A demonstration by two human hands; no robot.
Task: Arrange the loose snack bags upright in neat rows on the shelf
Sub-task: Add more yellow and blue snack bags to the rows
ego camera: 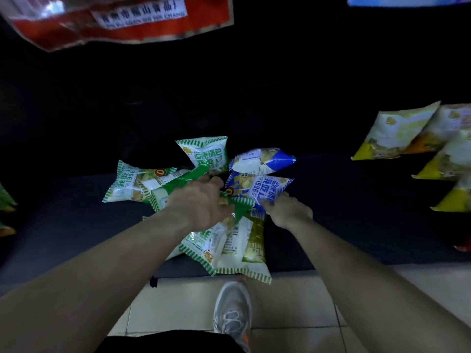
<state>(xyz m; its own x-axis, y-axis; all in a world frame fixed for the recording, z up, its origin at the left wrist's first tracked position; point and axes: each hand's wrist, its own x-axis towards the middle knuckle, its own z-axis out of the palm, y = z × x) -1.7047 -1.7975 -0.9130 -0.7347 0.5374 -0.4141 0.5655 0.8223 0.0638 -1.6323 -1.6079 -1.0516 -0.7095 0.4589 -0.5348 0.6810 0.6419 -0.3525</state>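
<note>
— Snack bags (229, 245) are lying in a messy heap on the dark shelf (356, 212), close to its front edge.
— Yes, and the person is reaching into the heap with both arms. What is the left hand (201, 200) doing?
— Its fingers are curling down over a green bag (183, 182) that is lying slanted on top of the heap. It is holding that bag.
— And the right hand (288, 212)?
— It is pinching the near edge of a blue bag (262, 189), just beside the left hand. The blue bag is lying flat.
— Is any bag standing up?
— One green and white bag (206, 154) is standing at the back of the heap. A blue and white bag (260, 161) is lying on its side next to it.
— What is sitting over on the right?
— Yellow bags (397, 133) are leaning in a row, well apart from the heap. A red bag (114, 19) is showing at the top left. Down low, a grey shoe (233, 312) is standing on the pale tiled floor (178, 301), just in front of the shelf.
</note>
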